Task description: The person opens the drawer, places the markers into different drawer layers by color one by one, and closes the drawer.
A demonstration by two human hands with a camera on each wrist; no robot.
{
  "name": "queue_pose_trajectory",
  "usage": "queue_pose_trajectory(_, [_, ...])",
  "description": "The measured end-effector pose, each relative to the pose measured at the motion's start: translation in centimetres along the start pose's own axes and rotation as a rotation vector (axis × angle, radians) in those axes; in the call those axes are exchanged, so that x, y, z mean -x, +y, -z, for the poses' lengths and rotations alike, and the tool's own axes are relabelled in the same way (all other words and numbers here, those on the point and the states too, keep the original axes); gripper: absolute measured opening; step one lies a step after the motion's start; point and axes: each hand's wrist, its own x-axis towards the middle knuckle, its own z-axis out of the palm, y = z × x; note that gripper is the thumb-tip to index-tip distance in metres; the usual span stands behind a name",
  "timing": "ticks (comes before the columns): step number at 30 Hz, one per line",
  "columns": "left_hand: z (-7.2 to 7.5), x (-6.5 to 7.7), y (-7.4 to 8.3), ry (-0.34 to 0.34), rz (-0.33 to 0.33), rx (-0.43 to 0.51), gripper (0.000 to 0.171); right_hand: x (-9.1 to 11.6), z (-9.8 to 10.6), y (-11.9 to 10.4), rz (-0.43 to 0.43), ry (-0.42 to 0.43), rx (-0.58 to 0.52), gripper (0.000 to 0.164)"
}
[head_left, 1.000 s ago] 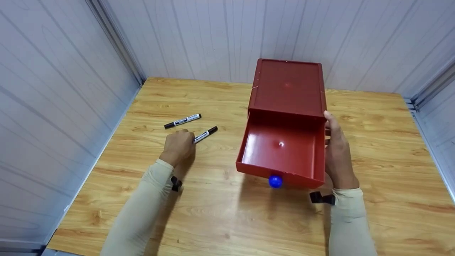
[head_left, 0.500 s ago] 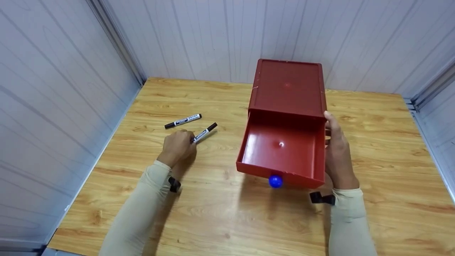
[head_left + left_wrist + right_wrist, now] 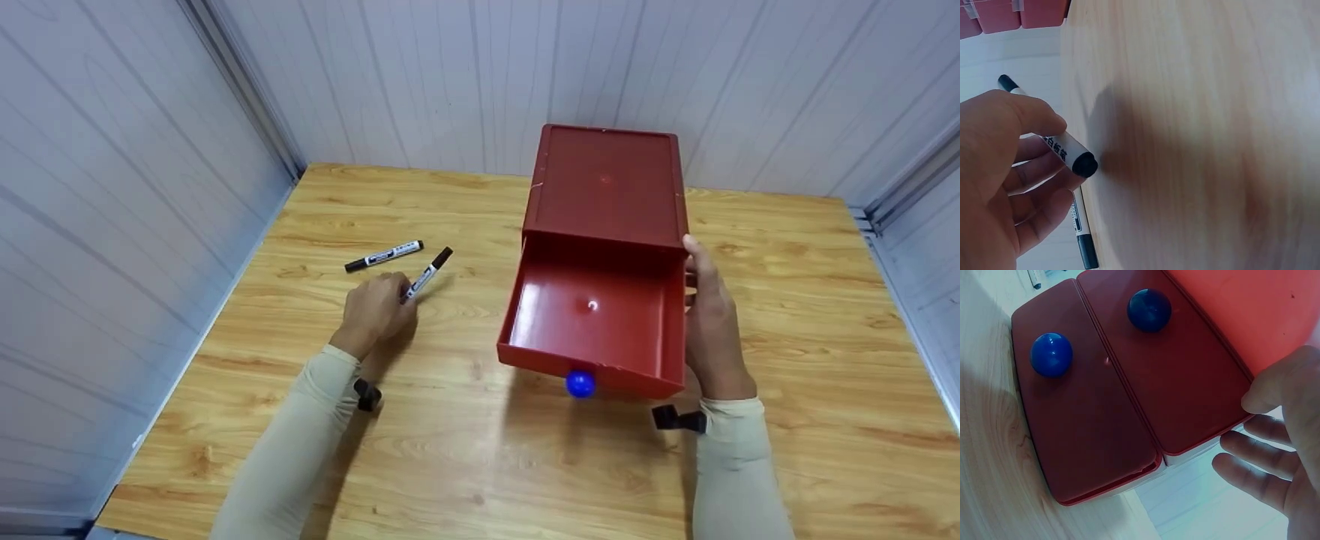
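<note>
My left hand (image 3: 373, 311) pinches a black-and-white whiteboard marker (image 3: 424, 279) between thumb and fingers. The marker slants up, its far black end raised over the table. A second whiteboard marker (image 3: 385, 256) lies on the wood just beyond that hand. To the right stands a red drawer cabinet (image 3: 607, 187), its top drawer (image 3: 630, 381) pulled out toward me and bare inside. My right hand (image 3: 712, 330) rests at the cabinet's right side, a fingertip at the front top corner. In the right wrist view its fingers (image 3: 1258, 478) are extended and spread beside the cabinet.
The pulled-out drawer carries a round blue knob (image 3: 580, 383) and juts over the wooden table (image 3: 450, 465). Below it, two pushed-in drawer fronts (image 3: 1185, 382) have blue knobs too. White panel walls (image 3: 420, 82) enclose the table at the back and sides.
The marker in my left hand has tilted up, its far end lifting off the table and swinging away from me. My right hand, the cabinet and the other marker have stayed put.
</note>
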Motion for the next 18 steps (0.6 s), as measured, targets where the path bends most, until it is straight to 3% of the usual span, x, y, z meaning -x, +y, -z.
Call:
queue_pose_trajectory(7, [0.3,0.3,0.5,-0.031,0.029,0.072,0.023,0.0,0.0,0.0,0.015,-0.002,0.001,0.078])
queue_pose_trajectory(18, [0.7,0.6,1.0,-0.006,-0.002,0.114,0.023,0.0,0.0,-0.1,0.016,-0.002,0.015,0.078])
